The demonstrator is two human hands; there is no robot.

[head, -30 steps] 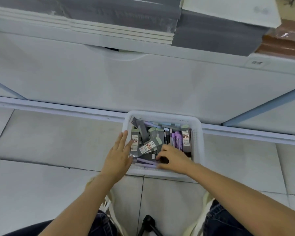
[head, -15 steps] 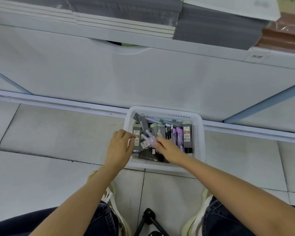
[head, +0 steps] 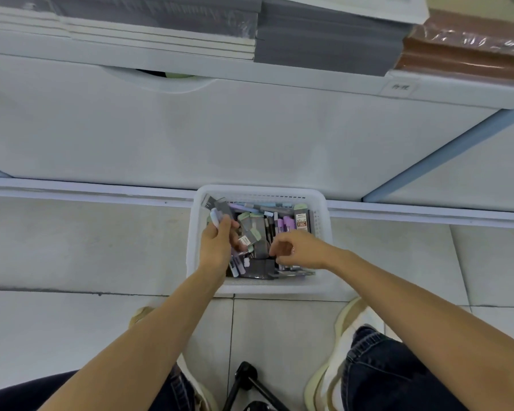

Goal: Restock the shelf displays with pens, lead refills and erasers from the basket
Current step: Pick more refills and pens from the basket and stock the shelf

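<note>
A white plastic basket (head: 321, 209) sits on the tiled floor against the shelf base. It is full of pens (head: 285, 223), grey lead refill packs (head: 301, 221) and other small stationery. My left hand (head: 217, 247) is over the basket's left side and grips a pale lilac pen (head: 215, 218) whose tip sticks up past the fingers. My right hand (head: 297, 250) hovers over the basket's middle with fingers curled downward toward a dark grey pack (head: 261, 266); what it holds, if anything, is hidden.
The white shelf unit's front panel (head: 250, 137) rises right behind the basket. Stacked grey paper pads (head: 324, 34) and a brown wrapped stack (head: 463, 54) lie on the shelf above. My shoes and knees flank a black stand (head: 247, 378) on the floor.
My left hand moved from the basket's rim into the basket and closed round a lilac pen. My right hand shifted right from the front-left items toward the middle.
</note>
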